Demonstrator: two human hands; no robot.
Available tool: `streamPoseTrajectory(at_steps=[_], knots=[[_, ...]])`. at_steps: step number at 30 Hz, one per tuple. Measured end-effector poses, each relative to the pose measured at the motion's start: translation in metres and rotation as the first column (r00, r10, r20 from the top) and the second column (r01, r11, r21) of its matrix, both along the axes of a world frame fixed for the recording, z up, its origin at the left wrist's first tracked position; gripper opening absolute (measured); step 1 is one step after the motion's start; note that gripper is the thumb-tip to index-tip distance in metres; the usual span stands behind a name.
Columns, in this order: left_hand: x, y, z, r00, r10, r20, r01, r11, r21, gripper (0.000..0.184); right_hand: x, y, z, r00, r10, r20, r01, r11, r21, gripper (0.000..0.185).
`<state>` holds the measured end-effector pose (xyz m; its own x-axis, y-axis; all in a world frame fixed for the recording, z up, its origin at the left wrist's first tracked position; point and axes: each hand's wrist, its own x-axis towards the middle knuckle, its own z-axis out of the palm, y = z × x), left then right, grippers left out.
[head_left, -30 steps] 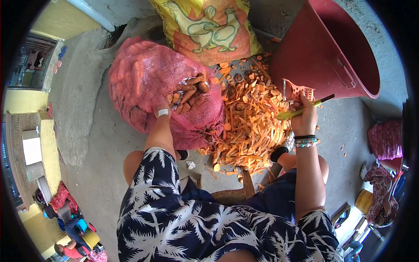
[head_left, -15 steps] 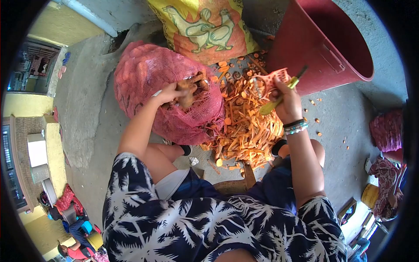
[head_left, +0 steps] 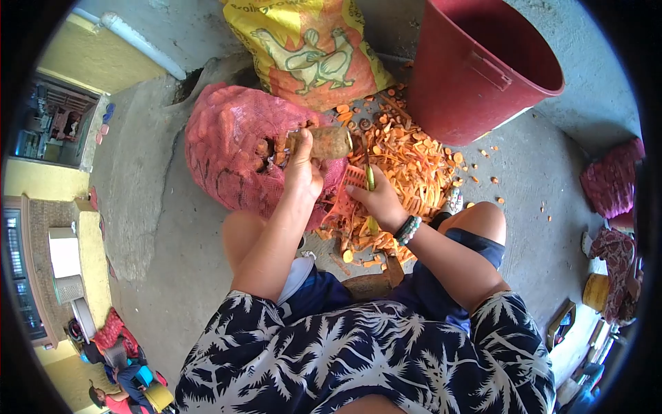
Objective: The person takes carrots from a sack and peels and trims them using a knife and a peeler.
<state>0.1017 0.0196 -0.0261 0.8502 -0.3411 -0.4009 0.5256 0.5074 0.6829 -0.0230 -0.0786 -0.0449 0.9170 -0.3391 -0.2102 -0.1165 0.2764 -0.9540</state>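
My left hand (head_left: 304,169) is closed around a thick, brown, unpeeled carrot (head_left: 329,143), held above the edge of a red mesh sack (head_left: 231,131). Through the sack's torn opening more brown carrots (head_left: 279,153) show. Just to the right, my right hand (head_left: 380,201) grips a knife (head_left: 371,178) with a yellow-green handle, its dark blade pointing up near the carrot's cut end. The same hand also holds an orange perforated plastic tool (head_left: 350,181), partly hidden by the fingers. Beneath both hands spreads a pile of orange peelings and carrot pieces (head_left: 414,165).
A tall red bin (head_left: 448,83) stands at the upper right beside a yellow-orange sack (head_left: 314,58) with printed birds. Between my legs is a wooden piece (head_left: 393,272). Another person (head_left: 117,397) is at the lower left, and a purple-red sack (head_left: 610,179) lies far right.
My left hand has come out of the sack's opening with a carrot and moved right. My right hand has moved left and down toward it, carrying the knife and orange plastic tool.
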Motion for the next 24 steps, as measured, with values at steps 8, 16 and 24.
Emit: streamPoseTrajectory(at_steps=[8, 16, 24], knots=[[-0.017, 0.0, 0.009, 0.854, -0.482, 0.197, 0.408, 0.854, 0.322, 0.054, 0.01, -0.049, 0.019, 0.99, 0.109, -0.086, -0.103, 0.992, 0.074, 0.037], [-0.007, 0.006, -0.006, 0.497, -0.752, 0.433, 0.303, 0.618, 0.726, 0.05, 0.014, -0.077, 0.037, 0.966, 0.199, -0.168, -0.258, 0.649, -0.716, 0.032], [-0.002, 0.007, 0.009, 0.432, -0.726, 0.534, -0.03, 0.581, 0.814, 0.054, 0.006, -0.074, 0.049, 0.917, 0.361, -0.172, -0.357, 0.548, -0.756, 0.024]])
